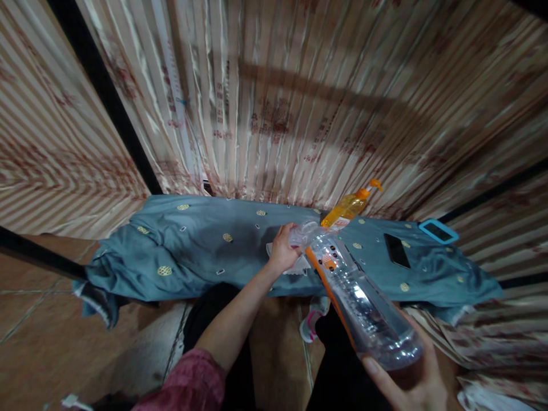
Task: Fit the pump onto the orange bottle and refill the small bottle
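Beside clear bottle (359,297), orange bottle (346,210); two phones (396,250) on cloth (192,251)

Right hand (411,382) gripping base of clear bottle (359,297), tilted toward surface (192,251) draped in blue cloth. Left hand (283,249) pinching bottle's neck. Beyond: orange bottle (346,210), dark phone (397,250), blue-cased phone (438,231), striped curtain (299,103) behind.

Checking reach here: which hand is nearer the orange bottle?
Left. The left hand is at the clear bottle's neck, just short of the orange bottle; the right hand holds the clear bottle's base, farther away.
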`<state>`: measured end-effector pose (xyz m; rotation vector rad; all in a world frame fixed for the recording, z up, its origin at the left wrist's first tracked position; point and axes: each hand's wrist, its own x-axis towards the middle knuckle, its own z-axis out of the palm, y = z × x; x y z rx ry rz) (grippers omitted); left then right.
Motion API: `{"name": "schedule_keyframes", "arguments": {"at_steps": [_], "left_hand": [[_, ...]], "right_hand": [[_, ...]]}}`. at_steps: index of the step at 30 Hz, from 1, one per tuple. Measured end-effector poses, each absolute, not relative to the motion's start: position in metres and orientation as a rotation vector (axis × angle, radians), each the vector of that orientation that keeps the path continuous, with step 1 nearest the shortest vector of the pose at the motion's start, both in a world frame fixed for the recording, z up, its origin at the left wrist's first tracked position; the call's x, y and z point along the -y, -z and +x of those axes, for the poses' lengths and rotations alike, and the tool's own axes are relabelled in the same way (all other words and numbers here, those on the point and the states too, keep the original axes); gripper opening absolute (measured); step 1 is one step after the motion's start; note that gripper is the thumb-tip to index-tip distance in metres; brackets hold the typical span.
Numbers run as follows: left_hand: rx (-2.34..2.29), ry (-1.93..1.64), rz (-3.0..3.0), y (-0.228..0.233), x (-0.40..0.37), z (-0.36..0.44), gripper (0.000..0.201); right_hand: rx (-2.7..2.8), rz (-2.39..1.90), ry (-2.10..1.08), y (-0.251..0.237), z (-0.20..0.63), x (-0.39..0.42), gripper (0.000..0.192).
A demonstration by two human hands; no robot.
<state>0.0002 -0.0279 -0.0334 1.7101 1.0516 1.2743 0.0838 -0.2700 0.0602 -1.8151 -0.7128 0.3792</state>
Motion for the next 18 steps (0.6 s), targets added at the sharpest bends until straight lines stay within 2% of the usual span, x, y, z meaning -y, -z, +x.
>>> {"name": "schedule_keyframes", "arguments": {"at_steps": [12,18], "left_hand": [[-1.085,-1.258,1.729,0.0340,0.0284,0.0010,0.052],[-1.089,-1.253,1.727,0.0344,0.0282,0.0014,0.052]], "right_hand": [[0.735,-1.792,-0.358,-0.0592,0.0861,0.2711,0.100],[0.778,-1.790,-0.323,-0.0562,0.0897,0.2717,0.093]]}}
